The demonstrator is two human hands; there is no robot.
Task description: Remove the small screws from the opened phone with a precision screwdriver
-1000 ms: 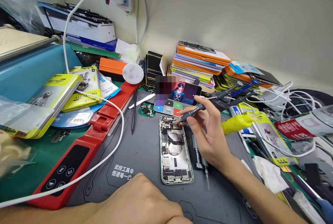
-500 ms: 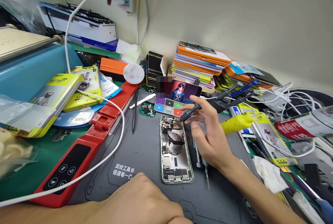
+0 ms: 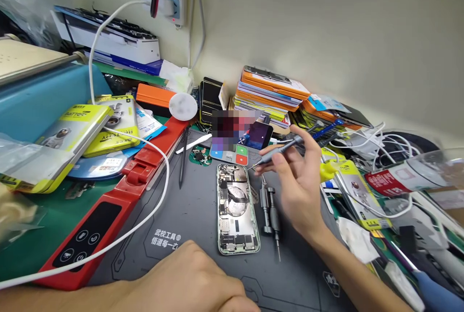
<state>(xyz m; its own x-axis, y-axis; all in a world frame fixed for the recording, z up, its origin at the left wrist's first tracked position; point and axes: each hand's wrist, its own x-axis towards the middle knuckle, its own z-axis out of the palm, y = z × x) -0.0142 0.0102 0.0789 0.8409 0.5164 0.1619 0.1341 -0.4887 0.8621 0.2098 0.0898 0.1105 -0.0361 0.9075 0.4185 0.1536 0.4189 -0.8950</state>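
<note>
OK, left to right from where I stand. Battery boxes [image 3: 68, 130] piled up far left. Next, a red device with a button panel [image 3: 96, 217], lying slantwise, white cable [image 3: 167, 167] looped across it. Left grip [image 3: 195, 275]: curled low over the near part of the dark mat [image 3: 195, 200]; fingertips out of sight, can't tell if it holds anything. Opened phone [image 3: 239, 227] lies flat on the mat, innards exposed, between the two grips: beyond and right of the left one, left of the right one. Behind it, a lit phone screen [image 3: 261, 134]. Just right of the opened phone, two screwdrivers [image 3: 266, 210] side by side, bits in opposite directions. Right grip [image 3: 299, 193]: closed on a grey screwdriver [image 3: 271, 155], shaft sloping down-left, tip just beside the phone's far right corner; contact, can't tell. Further right, yellow bottle [image 3: 328, 170], then another battery box [image 3: 357, 191] and tangled white cables [image 3: 382, 145].
</note>
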